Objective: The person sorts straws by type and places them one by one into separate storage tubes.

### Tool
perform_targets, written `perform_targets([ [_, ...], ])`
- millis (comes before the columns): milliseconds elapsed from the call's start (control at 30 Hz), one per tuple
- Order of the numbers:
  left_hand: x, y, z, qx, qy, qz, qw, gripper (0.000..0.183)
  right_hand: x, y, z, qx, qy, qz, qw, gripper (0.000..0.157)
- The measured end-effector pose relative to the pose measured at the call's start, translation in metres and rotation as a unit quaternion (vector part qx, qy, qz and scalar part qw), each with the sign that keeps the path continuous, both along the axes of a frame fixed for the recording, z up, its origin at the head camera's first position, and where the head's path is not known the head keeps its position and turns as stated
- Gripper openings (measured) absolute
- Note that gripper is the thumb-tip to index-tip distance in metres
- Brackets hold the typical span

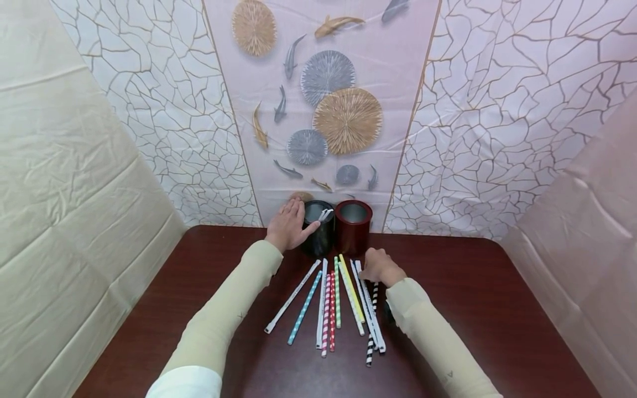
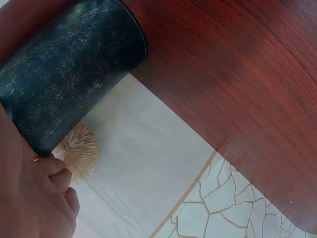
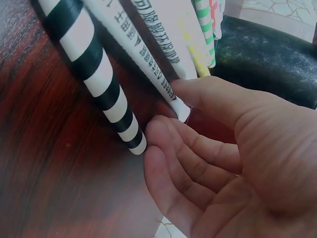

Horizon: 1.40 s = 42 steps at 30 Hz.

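My left hand (image 1: pixel 287 225) grips the rim of a black cup (image 1: pixel 318 242), thumb at the front and fingers curled behind it. White-wrapped straws (image 1: pixel 325 214) stick out of that cup. Its dark mottled side (image 2: pixel 74 64) fills the upper left of the left wrist view. A dark red cup (image 1: pixel 352 236) stands right beside it. Below the red cup, my right hand (image 1: pixel 382 267) has thumb and fingertips around the end of a white-wrapped straw (image 3: pixel 143 62) with printed letters. A black-and-white striped straw (image 3: pixel 106 91) lies beside the fingertips.
Several straws fan out on the dark wooden table (image 1: pixel 199 354): a blue one (image 1: pixel 304 308), a pink striped one (image 1: pixel 325 318), a red one (image 1: pixel 332 315), a green striped one (image 1: pixel 337 296), a yellow one (image 1: pixel 351 287) and white-wrapped ones. A patterned cloth (image 1: pixel 343 121) hangs behind the cups.
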<state>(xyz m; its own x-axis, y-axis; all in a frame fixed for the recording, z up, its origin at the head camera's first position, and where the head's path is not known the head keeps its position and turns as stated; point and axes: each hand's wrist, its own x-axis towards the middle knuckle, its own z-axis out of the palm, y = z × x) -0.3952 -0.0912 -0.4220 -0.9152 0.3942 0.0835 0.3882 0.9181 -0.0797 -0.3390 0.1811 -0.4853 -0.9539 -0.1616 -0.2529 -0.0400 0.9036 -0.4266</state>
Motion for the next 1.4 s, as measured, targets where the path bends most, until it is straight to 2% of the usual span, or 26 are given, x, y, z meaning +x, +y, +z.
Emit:
perform_targets([
  [333, 0.003, 0.0, -0.002, 0.001, -0.003, 0.002, 1.0, 0.089, -0.003, 0.0, -0.005, -0.019, -0.019, -0.027, 0.999, 0.035],
  [500, 0.003, 0.001, -0.003, 0.0, -0.006, 0.002, 1.0, 0.09, -0.004, 0.001, -0.008, -0.046, -0.034, -0.046, 0.997, 0.027],
  [800, 0.003, 0.001, -0.004, 0.003, -0.002, 0.0, 1.0, 0.088, -0.006, 0.007, -0.009, -0.088, -0.042, -0.06, 0.993, 0.026],
  [1067, 0.003, 0.002, 0.0, -0.002, 0.002, -0.001, 1.0, 0.089, -0.007, 0.013, 0.005, -0.106, -0.026, -0.062, 0.992, 0.024],
  [1400, 0.001, 0.0, 0.001, -0.002, -0.003, 0.004, 1.0, 0.089, -0.012, 0.016, 0.033, -0.089, -0.015, -0.062, 0.994, 0.027],
])
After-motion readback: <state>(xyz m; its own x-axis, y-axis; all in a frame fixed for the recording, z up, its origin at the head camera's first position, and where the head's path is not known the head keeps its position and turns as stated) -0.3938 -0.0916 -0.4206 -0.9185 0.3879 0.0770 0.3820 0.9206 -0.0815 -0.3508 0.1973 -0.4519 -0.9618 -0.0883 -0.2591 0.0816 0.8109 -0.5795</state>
